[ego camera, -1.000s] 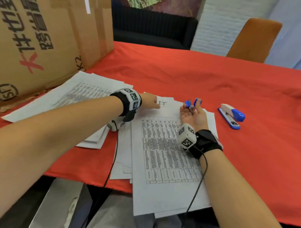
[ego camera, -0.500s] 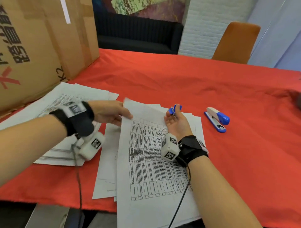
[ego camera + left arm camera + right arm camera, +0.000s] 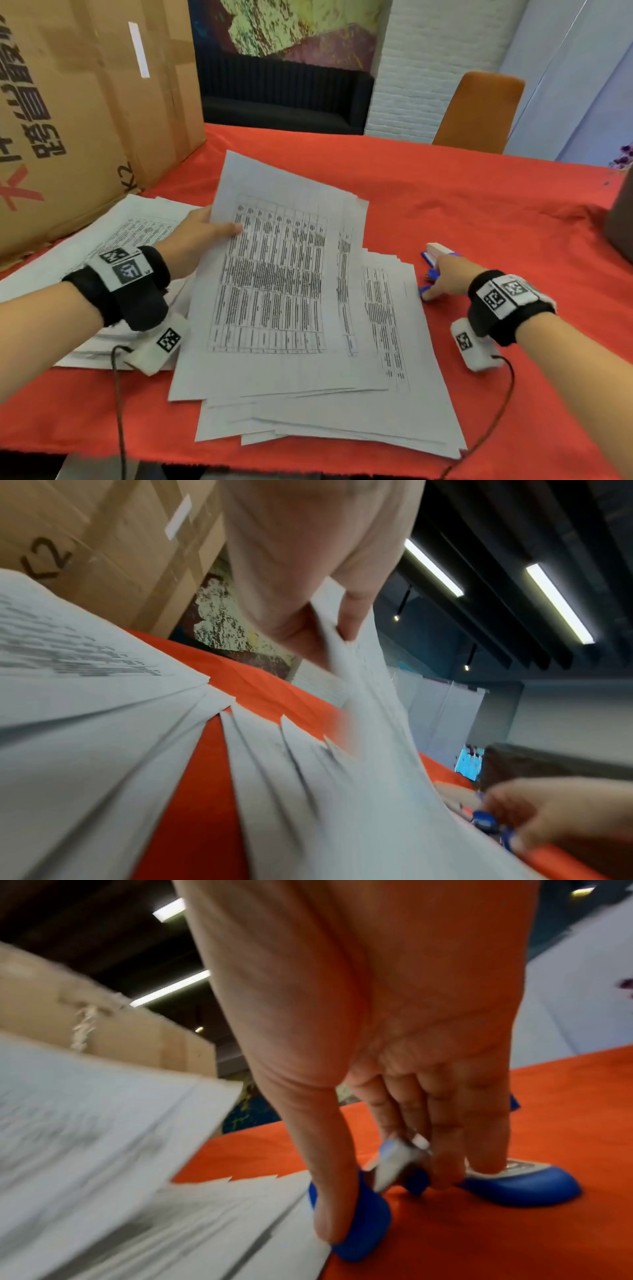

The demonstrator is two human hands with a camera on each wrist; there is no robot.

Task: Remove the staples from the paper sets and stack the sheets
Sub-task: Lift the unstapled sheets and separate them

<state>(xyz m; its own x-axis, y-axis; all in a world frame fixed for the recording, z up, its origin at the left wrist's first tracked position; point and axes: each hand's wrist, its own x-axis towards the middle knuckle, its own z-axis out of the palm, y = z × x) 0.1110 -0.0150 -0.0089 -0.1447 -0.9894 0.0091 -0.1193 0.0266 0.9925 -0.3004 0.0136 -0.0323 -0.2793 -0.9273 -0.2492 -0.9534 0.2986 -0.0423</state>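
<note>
The cardboard box (image 3: 85,102) at the left bears large dark characters, a red mark and "K2" near its corner. The left hand (image 3: 191,236) pinches a printed sheet (image 3: 274,274), thumb on top, lifting it tilted above the pile of papers (image 3: 394,377) on the red-clothed tabletop (image 3: 479,212). The right hand (image 3: 445,277) grasps a blue staple remover (image 3: 359,1213) just beside the pile, a fingertip touching the blue stapler (image 3: 524,1183). Beyond stand a white brick wall (image 3: 411,68), an orange chair (image 3: 479,109) and a dark sofa (image 3: 284,99).
</note>
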